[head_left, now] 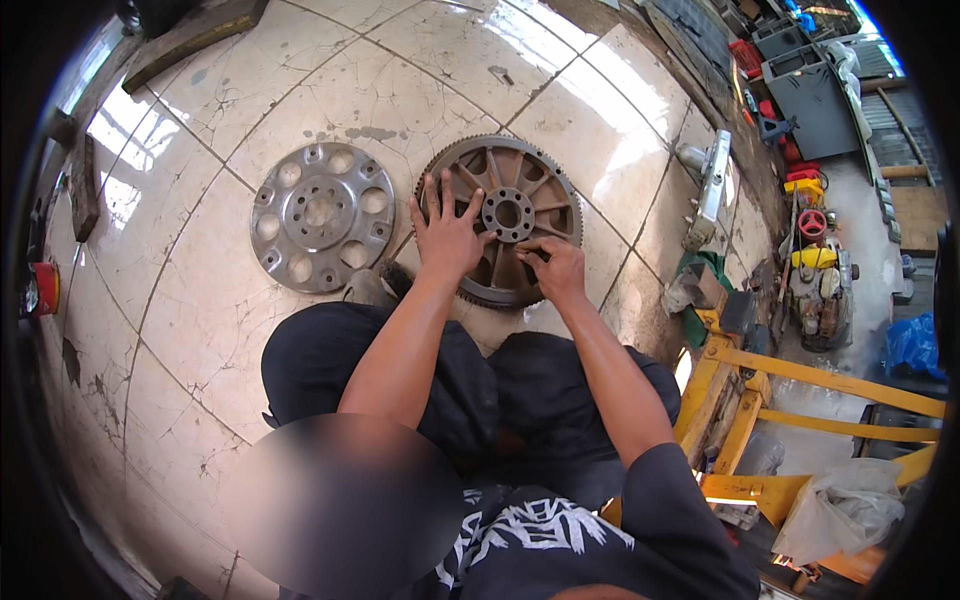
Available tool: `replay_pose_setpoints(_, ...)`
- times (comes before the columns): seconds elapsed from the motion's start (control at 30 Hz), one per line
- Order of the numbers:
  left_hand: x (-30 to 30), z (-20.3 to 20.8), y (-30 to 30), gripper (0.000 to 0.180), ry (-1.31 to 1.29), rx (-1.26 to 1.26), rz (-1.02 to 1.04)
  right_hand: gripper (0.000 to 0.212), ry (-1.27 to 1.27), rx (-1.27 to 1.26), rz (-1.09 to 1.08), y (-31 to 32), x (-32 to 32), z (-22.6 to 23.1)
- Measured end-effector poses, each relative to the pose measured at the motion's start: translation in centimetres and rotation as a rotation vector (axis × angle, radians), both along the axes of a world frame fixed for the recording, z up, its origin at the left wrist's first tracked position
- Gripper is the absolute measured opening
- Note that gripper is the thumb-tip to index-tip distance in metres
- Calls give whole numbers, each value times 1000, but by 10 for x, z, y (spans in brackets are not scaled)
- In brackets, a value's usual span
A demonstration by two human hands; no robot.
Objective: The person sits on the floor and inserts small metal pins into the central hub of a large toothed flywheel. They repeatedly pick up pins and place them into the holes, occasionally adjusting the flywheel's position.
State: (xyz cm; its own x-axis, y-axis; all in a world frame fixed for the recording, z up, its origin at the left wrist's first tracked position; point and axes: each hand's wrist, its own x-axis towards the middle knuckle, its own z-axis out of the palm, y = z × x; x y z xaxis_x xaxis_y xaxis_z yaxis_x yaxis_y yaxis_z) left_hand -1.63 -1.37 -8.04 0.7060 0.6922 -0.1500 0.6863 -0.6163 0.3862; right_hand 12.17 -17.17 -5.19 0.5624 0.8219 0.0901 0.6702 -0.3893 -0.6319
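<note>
A brown spoked flywheel (pixel 542 207) with a toothed rim lies flat on the tiled floor in front of my knees. My left hand (pixel 447 235) rests on its left side, fingers spread and palm down, with the thumb near the round hub. At the hub's lower right edge, my right hand (pixel 557 270) is closed, thumb and fingertips pinched together against the flywheel; whatever is between them is too small to make out. To the left lies a silver metal disc (pixel 322 178) with large round holes near its edge and smaller ones about its centre.
A dark shoe (pixel 370 287) shows below the disc. On the right stand a yellow metal frame (pixel 830 375), a silver metal part (pixel 712 190) and an engine-like machine (pixel 825 290). Wooden beams (pixel 195 42) lie at the far left. A red can (pixel 45 288) is at the left edge.
</note>
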Motion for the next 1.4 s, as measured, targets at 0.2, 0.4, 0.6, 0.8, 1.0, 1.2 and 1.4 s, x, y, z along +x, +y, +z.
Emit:
replay_pose_setpoints(0.2, -5, 11, -1, 77, 61, -31, 0, 18, -40, -83, 3, 1, -8, 4)
replay_pose_setpoints(0.4, -3, 7, -3, 76, 72, -42, -20, 15, -54, -129, 28, -20, -13, 3)
replay_pose_setpoints(0.6, -5, -1, -2, 78, 25, 15, -8, 16, -71, -11, -38, 1, -18, -1)
replay_pose_setpoints(0.8, -1, 6, -5, 77, 66, -1, -1, 16, -112, -129, -43, -12, -22, 4)
replay_pose_setpoints(1.0, -3, 3, -3, 77, 11, -27, -18, 17, -63, -114, -108, -15, -23, 6)
replay_pose_setpoints(1.2, -3, 1, -3, 77, 27, 30, 11, 19, -16, -101, -176, 11, -18, 6)
replay_pose_setpoints(1.4, -3, 5, -5, 75, 60, -39, -4, 19, -78, -213, -108, -14, -23, 11)
